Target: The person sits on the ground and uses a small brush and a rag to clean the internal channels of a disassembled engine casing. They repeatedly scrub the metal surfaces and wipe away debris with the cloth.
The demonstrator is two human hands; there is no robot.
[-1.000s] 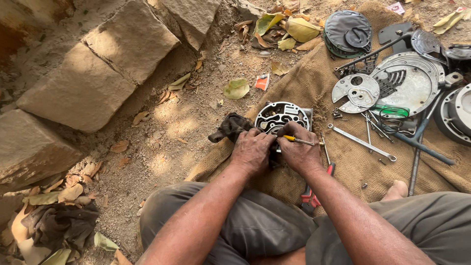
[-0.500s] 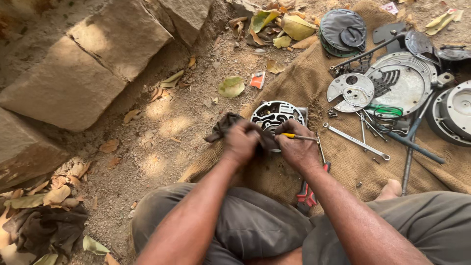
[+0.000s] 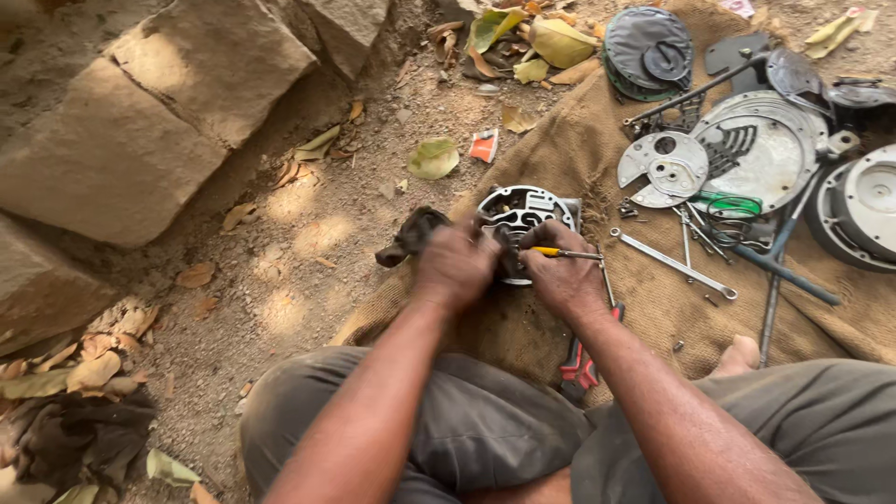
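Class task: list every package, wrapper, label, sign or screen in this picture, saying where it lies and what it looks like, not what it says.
Small torn wrapper: on the dirt just off the burlap's left edge, beyond the hands; roughly rectangular, orange-red and white.
Pale scrap: top edge, on the burlap; pinkish-white, too small to tell what it is.
No signs or screens.

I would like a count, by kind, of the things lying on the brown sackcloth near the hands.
Round metal housing under both hands: 1
Yellow-handled screwdriver in the right hand: 1
Spanner: 1
Red-handled pliers: 1
Flat silver discs: 2
Dark round covers: 1 stack
Total: 7
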